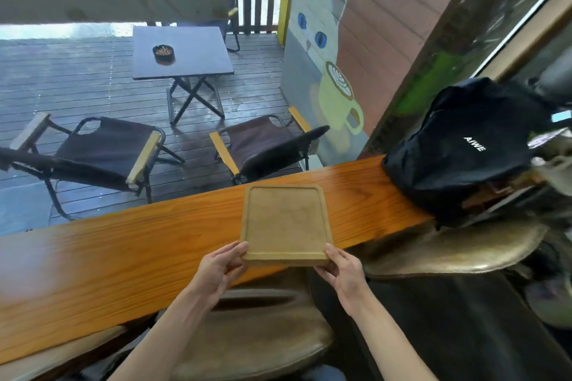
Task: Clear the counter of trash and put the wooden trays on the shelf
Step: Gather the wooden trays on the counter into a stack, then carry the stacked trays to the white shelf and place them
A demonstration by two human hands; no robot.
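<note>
We stand at a long wooden counter, orange-brown with a strong grain, running from lower left up to the right. Beyond it lies a wet deck with a dark folding table and two low folding chairs just past the counter's far edge. A wall on the right carries a painted white cat with blue eyes holding a yellow cup. A black bag with white lettering sits on the counter's right end. Below the counter we see worn, brownish padded seats.

Our wooden tray is over the middle of the counter, its near end reaching past the counter's near edge. It is a pale tan rectangle with rounded corners and a low raised rim around a flat, empty, faintly scuffed inside. Whether its far end rests on the counter we cannot tell.

Our left hand grips the tray's near left corner, thumb on top and fingers curled beneath. Our right hand grips the near right corner the same way.

A small dark ashtray full of stubs sits on the table.
</note>
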